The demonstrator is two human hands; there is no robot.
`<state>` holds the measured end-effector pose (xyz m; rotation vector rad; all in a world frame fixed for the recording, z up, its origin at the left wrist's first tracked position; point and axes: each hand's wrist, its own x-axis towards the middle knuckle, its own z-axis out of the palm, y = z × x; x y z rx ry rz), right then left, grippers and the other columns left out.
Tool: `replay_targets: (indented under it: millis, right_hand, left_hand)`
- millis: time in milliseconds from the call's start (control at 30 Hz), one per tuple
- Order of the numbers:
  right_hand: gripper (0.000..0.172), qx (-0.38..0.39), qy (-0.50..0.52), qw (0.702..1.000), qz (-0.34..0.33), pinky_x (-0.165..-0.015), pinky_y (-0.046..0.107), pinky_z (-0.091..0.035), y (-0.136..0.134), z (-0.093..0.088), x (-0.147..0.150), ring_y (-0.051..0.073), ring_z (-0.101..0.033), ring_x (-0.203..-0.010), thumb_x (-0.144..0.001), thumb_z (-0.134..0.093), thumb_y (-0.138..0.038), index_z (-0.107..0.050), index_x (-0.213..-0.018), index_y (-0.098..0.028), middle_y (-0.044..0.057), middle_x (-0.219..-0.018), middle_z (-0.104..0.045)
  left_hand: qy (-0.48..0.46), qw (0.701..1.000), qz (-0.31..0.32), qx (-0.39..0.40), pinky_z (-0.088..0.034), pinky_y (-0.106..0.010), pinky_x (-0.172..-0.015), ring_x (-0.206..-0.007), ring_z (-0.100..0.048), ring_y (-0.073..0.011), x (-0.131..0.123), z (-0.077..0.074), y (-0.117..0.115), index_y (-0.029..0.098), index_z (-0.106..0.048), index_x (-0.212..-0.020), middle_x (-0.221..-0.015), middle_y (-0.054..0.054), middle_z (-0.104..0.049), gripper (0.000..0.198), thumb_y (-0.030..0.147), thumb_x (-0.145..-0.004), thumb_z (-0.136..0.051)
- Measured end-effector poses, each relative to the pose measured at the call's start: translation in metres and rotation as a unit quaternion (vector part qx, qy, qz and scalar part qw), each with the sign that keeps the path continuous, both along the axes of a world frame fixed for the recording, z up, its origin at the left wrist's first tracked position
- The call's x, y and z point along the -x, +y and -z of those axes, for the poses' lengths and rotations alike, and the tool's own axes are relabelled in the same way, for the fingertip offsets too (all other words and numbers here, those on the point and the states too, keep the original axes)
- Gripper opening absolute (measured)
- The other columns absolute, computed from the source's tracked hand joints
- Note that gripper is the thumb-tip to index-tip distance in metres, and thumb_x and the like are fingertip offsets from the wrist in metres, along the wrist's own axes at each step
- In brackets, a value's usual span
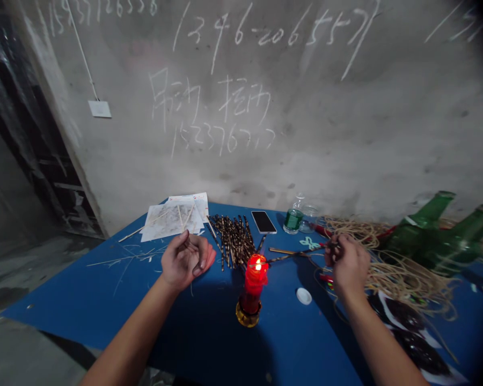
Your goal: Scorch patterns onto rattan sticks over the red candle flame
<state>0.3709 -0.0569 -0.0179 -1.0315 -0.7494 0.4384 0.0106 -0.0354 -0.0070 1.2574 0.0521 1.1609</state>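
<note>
My right hand (349,265) pinches one end of a thin, dark mottled stick (293,255). The stick's other end reaches left to the flame of a lit red candle (253,287), which stands upright on a gold-coloured base (248,315). To the candle's left, my left hand (188,258) is turned palm up with its fingers loosely curled, and nothing shows in it. Just behind lies a pile of similar dark banded sticks (233,236). A small white cap (304,296) rests on the blue table (201,321) to the right of the candle.
Papers (167,220) with pale strips lie at the back left. A phone (264,222) and a small jar of green liquid (293,220) stand near the wall. Tan cord (410,279), green bottles (426,225) and dark glossy packs (418,348) crowd the right side.
</note>
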Motion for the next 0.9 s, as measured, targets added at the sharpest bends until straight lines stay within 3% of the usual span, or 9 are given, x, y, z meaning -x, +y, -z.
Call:
replay_targets:
  millis: [900]
  right_hand:
    - [0.018, -0.007, -0.01, 1.0, 0.008, -0.037, 0.022, -0.036, 0.0009, -0.0007, -0.0055, 0.013, -0.049, -0.045, -0.079, -0.067, -0.038, -0.063, -0.073, -0.022, -0.004, -0.056, -0.057]
  left_hand:
    - [0.017, 0.999, -0.022, 0.022, -0.024, -0.031, -0.046, -0.039, -0.04, -0.0125, -0.0012, -0.0033, -0.0033, 0.015, -0.071, -0.057, -0.041, -0.003, -0.041, 0.067, 0.059, -0.1, -0.046]
